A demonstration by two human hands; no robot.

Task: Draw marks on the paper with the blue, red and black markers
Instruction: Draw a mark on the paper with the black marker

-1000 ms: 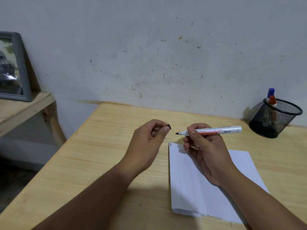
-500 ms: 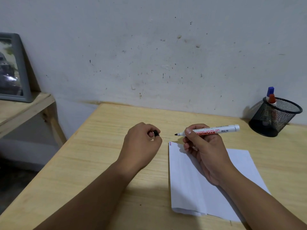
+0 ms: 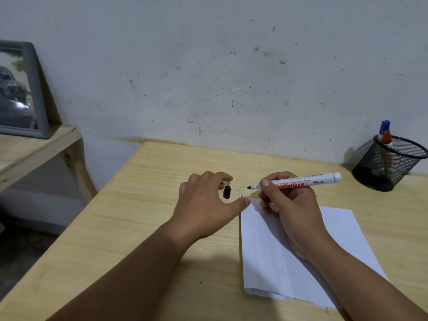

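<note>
My right hand (image 3: 289, 205) grips an uncapped white-bodied black marker (image 3: 305, 181), held level above the far left corner of the white paper (image 3: 342, 239), its black tip pointing left. The marker's black cap (image 3: 227, 191) stands upright on the wooden table, just left of the paper. My left hand (image 3: 206, 209) hovers over the cap with fingers loosely curled above it and the thumb stretched out to the paper's corner; nothing is pinched. Small coloured marks (image 3: 241, 196) show at that corner. The blue marker (image 3: 385, 126) and the red marker (image 3: 386, 136) stand in the pen cup.
A black mesh pen cup (image 3: 391, 167) stands at the table's (image 3: 143, 228) far right by the wall. A framed picture (image 3: 20, 93) leans on a lower wooden shelf (image 3: 34, 149) to the left. The table's left edge drops to the floor.
My left hand lowered the black cap onto the table and let go of it, spreading its thumb towards the paper. My right hand kept holding the marker nearly still.
</note>
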